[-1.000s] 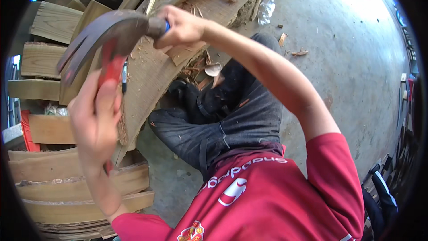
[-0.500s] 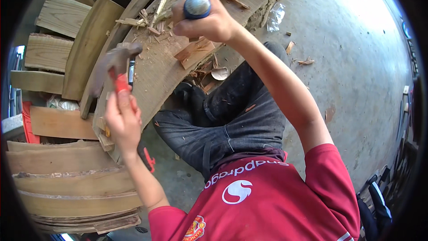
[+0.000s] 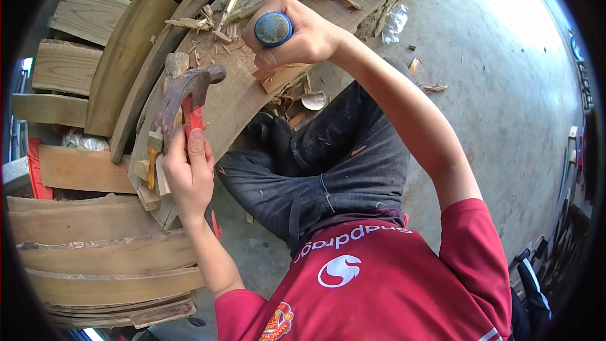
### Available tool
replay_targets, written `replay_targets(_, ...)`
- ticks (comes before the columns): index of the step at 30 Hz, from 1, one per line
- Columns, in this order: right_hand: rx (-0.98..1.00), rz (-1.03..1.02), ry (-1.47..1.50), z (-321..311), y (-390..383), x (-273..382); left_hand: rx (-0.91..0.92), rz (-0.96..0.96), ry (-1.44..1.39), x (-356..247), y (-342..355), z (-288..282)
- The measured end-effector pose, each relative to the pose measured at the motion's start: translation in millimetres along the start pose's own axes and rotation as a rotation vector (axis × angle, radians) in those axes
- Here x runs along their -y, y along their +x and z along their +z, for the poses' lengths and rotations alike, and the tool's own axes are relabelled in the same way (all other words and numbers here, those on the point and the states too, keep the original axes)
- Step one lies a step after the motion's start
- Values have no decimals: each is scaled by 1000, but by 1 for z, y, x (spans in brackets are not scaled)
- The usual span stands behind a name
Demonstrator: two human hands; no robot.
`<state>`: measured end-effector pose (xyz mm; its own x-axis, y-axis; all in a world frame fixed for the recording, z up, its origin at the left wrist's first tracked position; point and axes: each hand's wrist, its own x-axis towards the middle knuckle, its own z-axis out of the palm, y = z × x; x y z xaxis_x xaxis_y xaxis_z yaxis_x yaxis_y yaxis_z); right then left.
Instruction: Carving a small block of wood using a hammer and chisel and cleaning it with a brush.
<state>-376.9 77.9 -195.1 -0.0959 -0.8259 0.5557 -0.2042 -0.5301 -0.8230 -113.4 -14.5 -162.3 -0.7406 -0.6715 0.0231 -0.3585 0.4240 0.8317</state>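
Note:
In my left hand (image 3: pixel 191 173) is a claw hammer (image 3: pixel 203 85), its red handle wrapped by my fingers. The dark, worn head is raised over the left part of a thick curved board (image 3: pixel 221 120). My right hand (image 3: pixel 306 35) is closed around a chisel (image 3: pixel 273 29) held end-up. Only its round, scuffed metal cap with a blue rim shows; my fist hides the blade. Below that fist lies a reddish split piece of wood (image 3: pixel 278 77) at the board's inner edge. The hammer head and the chisel cap are apart.
Splinters and chips (image 3: pixel 205 23) litter the board's upper part. A brush (image 3: pixel 153 158) and a short wooden stick (image 3: pixel 175 64) lie near the hammer. Cut planks (image 3: pixel 107 221) are stacked at left. My crossed legs (image 3: pixel 341 164) are close under the board. Scraps lie on the grey floor (image 3: pixel 492 120).
The hammer has moved right, nearer the chisel, and looks sharper than before. My right hand and the chisel cap have shifted slightly down and left.

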Motion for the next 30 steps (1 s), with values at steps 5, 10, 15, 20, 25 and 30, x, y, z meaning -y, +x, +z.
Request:
replay_targets(5, -19, 34, 21, -2, 0, -2, 31, 7, 4, -4, -3, 2)
replay_targets(10, -5, 188, 80, 0, -2, -15, 55, 11, -56, -15, -3, 4)
replay_targets(15, 11, 128, 67, 0, 0, -11, 34, 63, -92, -25, -7, 0)
replay_targets(20, -73, -5, 63, 1, -3, 3, 45, 64, -54, -19, -12, -8)
replay_targets(25, -52, -25, 130, 13, 5, -8, 47, 40, -18, -12, -15, -7)
replay_targets(30, -16, 18, 119, 26, 15, -1, 50, 50, -13, -13, -17, -9)
